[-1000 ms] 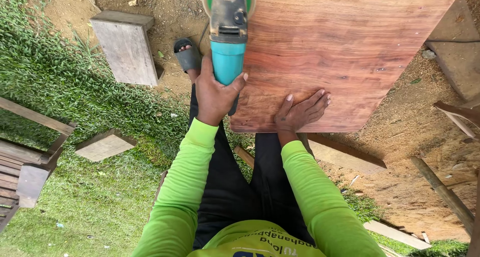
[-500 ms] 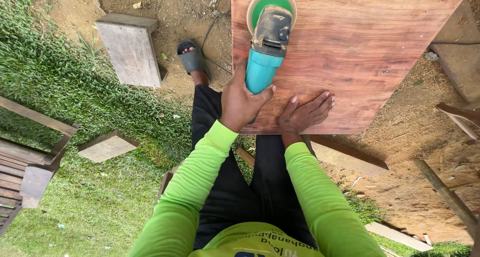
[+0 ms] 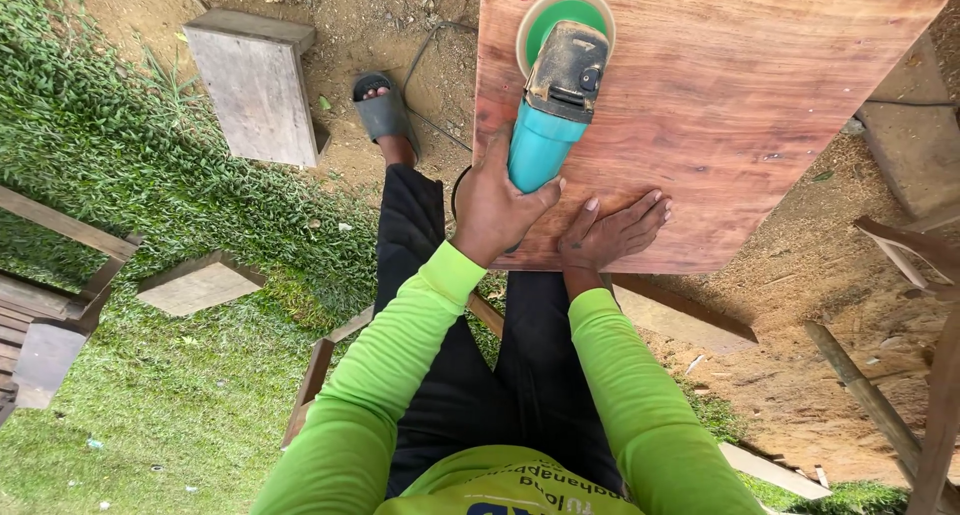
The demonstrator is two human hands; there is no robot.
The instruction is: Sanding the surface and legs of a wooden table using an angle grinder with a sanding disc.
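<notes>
Both arms extend forward in bright green sleeves. Left hand (image 3: pixel 495 210) is curled closed in a grip, wrist straight. Right hand (image 3: pixel 610 233) lies just beside the left hand, palm down, fingers (image 3: pixel 645 210) spread flat.

A grey wooden block (image 3: pixel 258 93) lies on bare dirt (image 3: pixel 370 15) at the upper left, with a black cable (image 3: pixel 425 80) curling across the dirt just beside it. A foot in a grey slide sandal (image 3: pixel 383 110) stands on the soil between the block and the cable. Grass (image 3: pixel 120 225) covers the left side, holding a flat square slab (image 3: pixel 198 287) and weathered planks (image 3: pixel 45 305) at the far left edge. To the right, sawdust-strewn ground (image 3: pixel 810 275) carries 1 round wooden pole (image 3: pixel 865 395).
</notes>
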